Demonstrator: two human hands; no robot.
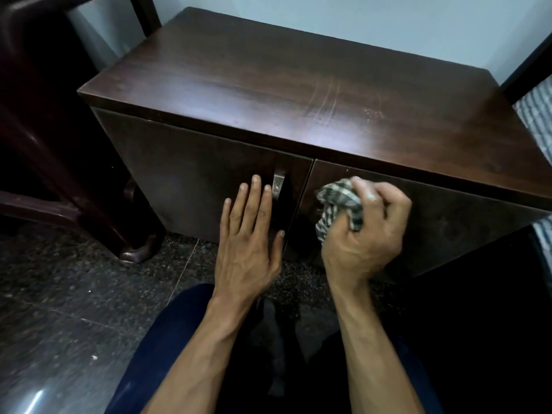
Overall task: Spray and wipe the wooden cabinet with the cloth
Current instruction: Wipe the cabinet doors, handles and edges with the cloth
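The low dark wooden cabinet (pixel 298 85) fills the upper middle of the head view, with two front doors. My left hand (pixel 249 234) lies flat, fingers spread, against the right edge of the left door, beside its metal handle (pixel 278 182). The left door stands slightly ajar, with a dark gap at its edge. My right hand (pixel 369 231) is closed around a bunched checked cloth (pixel 337 201) and presses it against the upper left part of the right door. No spray bottle is in view.
A dark wooden chair or table leg (pixel 89 204) stands to the left of the cabinet on the speckled dark tile floor (pixel 74 294). A striped fabric (pixel 537 115) hangs at the right edge. A pale wall runs behind. My knees in dark trousers are at the bottom.
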